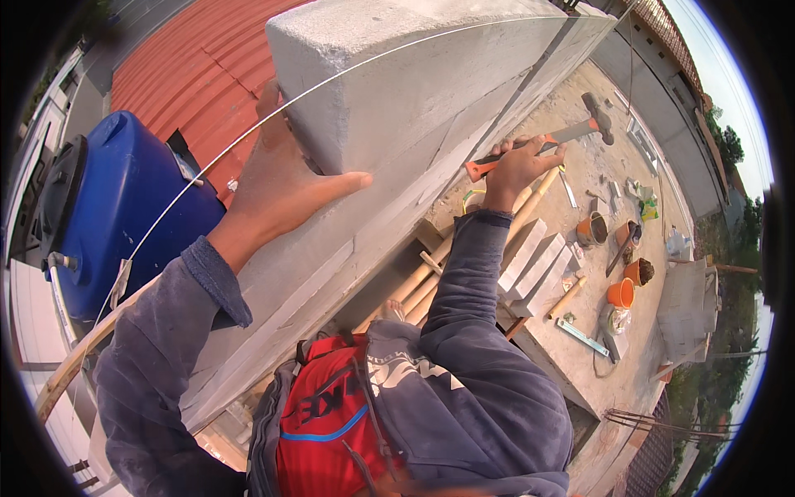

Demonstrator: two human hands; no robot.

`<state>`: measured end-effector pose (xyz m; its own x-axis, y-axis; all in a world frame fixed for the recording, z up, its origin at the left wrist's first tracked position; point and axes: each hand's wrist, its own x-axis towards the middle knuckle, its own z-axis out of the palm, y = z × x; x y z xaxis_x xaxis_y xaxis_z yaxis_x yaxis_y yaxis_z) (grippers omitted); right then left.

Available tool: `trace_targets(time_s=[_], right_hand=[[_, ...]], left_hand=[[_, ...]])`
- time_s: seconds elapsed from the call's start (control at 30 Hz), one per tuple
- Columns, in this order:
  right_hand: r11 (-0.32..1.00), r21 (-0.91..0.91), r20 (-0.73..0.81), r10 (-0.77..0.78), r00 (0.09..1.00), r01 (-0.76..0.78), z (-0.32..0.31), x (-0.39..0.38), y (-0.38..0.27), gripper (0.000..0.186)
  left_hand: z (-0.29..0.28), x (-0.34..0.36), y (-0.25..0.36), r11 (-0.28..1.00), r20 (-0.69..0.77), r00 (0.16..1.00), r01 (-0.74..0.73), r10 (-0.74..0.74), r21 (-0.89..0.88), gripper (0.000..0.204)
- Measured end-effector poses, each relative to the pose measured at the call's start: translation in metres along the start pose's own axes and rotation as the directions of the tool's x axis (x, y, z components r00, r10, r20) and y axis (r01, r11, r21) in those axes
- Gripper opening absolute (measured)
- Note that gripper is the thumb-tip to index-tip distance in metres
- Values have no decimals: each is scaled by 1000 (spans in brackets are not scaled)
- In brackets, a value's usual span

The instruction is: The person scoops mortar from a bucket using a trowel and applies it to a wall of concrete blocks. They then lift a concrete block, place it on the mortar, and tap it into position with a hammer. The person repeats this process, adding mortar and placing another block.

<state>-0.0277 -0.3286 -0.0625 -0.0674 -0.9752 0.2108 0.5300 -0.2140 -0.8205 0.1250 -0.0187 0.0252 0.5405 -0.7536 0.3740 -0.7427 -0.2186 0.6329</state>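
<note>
A large grey lightweight concrete block (397, 91) sits at the end of the top course of a block wall (306, 306). My left hand (277, 178) grips the block's near left end, thumb spread over the face towards me and fingers round the far side, partly hidden. My right hand (520, 170) is closed around the orange-and-black grip of a hammer (573, 132). The hammer's dark head points up and right, apart from the block. A thin white string (248, 137) runs taut past the block and crosses in front of it.
Left of the wall stand a blue tank (124, 207) and a red corrugated roof (190, 74). On the concrete floor at right lie stacked blocks (534, 269), orange buckets (621, 292) and a spirit level (582, 338). Bamboo poles (422, 286) lie beside the wall.
</note>
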Motion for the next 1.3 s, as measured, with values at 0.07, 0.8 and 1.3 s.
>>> trace_targets(time_s=[0.07, 0.8, 1.3], right_hand=[[996, -34, 129, -73, 989, 78, 10, 11, -31, 58], [22, -620, 774, 183, 606, 785, 126, -1, -298, 48], [-7, -723, 679, 179, 712, 691, 129, -42, -292, 48]], left_hand=[[-12, 1, -10, 995, 75, 994, -88, 84, 46, 124], [2, 11, -57, 971, 92, 969, -218, 227, -99, 155], [-9, 22, -42, 900, -255, 914, -373, 315, -224, 141]])
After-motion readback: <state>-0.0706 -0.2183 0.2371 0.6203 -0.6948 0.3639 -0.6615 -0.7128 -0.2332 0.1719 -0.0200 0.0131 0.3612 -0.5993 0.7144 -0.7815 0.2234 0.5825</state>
